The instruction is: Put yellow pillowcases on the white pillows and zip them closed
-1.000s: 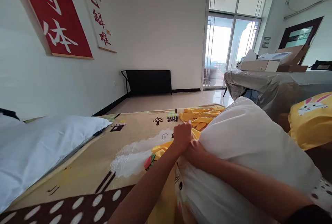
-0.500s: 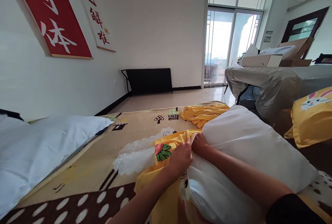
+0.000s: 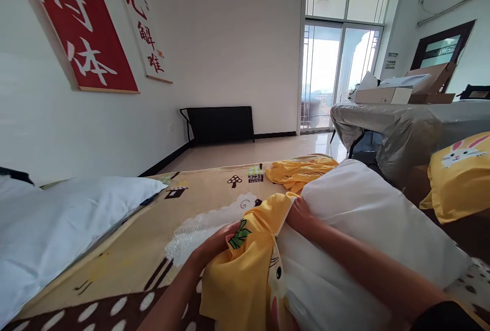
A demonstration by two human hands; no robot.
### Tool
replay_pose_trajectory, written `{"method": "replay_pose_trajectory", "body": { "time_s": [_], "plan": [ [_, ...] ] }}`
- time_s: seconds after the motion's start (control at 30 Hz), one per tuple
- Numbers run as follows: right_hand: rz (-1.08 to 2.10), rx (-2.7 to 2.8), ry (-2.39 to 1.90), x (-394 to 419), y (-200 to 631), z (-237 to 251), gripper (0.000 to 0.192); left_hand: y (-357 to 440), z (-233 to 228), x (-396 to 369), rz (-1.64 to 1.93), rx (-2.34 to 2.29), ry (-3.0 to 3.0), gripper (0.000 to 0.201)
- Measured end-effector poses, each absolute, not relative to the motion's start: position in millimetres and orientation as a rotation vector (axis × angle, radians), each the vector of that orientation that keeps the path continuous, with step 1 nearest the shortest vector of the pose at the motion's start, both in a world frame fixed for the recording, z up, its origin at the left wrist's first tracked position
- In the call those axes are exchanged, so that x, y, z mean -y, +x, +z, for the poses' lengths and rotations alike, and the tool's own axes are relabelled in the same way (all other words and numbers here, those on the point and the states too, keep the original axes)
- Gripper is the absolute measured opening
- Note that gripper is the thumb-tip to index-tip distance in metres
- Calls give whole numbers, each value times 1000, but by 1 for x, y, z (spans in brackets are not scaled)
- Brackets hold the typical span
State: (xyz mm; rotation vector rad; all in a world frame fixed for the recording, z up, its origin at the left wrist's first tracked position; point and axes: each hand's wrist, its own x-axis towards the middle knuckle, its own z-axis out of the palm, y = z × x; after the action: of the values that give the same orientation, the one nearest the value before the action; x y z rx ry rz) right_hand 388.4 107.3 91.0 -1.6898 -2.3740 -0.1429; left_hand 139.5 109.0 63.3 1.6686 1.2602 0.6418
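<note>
A yellow pillowcase (image 3: pixel 237 280) with a printed rabbit face and green leaves lies bunched in front of me. Its hem meets a plump white pillow (image 3: pixel 360 203) that rests to the right. My left hand (image 3: pixel 224 236) grips the pillowcase from its left side, its fingertips covered by folds of cloth. At the raised hem, my right hand (image 3: pixel 300 214) is closed on the pillowcase edge, right against the pillow. The fingertips there are hidden behind the hem. My right forearm lies across the pillow, pressing a groove into it.
Another white pillow (image 3: pixel 76 213) lies at the left on the patterned blanket (image 3: pixel 206 183). Crumpled yellow cloth (image 3: pixel 300 171) sits at the far edge. A yellow rabbit-print pillow (image 3: pixel 459 178) is at the right, near a plastic-covered table (image 3: pixel 406 121) bearing open boxes (image 3: pixel 383 95).
My left hand has let go of the hem beside the right hand and moved left, onto the pillowcase's outer side. The hem now stands up higher. My right hand stays nearly in place.
</note>
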Motion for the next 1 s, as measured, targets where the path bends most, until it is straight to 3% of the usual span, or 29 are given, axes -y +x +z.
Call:
{"method": "replay_pose_trajectory", "body": {
  "time_s": [0.17,0.37,0.53,0.67,0.77,0.87,1.0],
  "plan": [
    [-155,2322,-1658,-107,388,95,29,174,59,-126,836,-1217,1801,59],
    [-145,2434,-1468,-96,397,114,31,173,77,-156,1124,-1323,1834,22],
    [-109,2592,-1233,-36,405,114,42,147,66,-188,1211,-1439,1632,27],
    [-201,2549,-1100,0,388,53,35,140,45,-203,1127,-1537,1567,24],
    [-329,2472,-1115,1,377,16,47,136,39,-206,1052,-1623,1621,26],
    [-142,2432,-1233,-7,379,23,58,124,38,-199,971,-1740,1637,37],
    [266,2447,-1283,-18,392,60,35,98,38,-174,812,-1881,1534,47]
  ]
}}
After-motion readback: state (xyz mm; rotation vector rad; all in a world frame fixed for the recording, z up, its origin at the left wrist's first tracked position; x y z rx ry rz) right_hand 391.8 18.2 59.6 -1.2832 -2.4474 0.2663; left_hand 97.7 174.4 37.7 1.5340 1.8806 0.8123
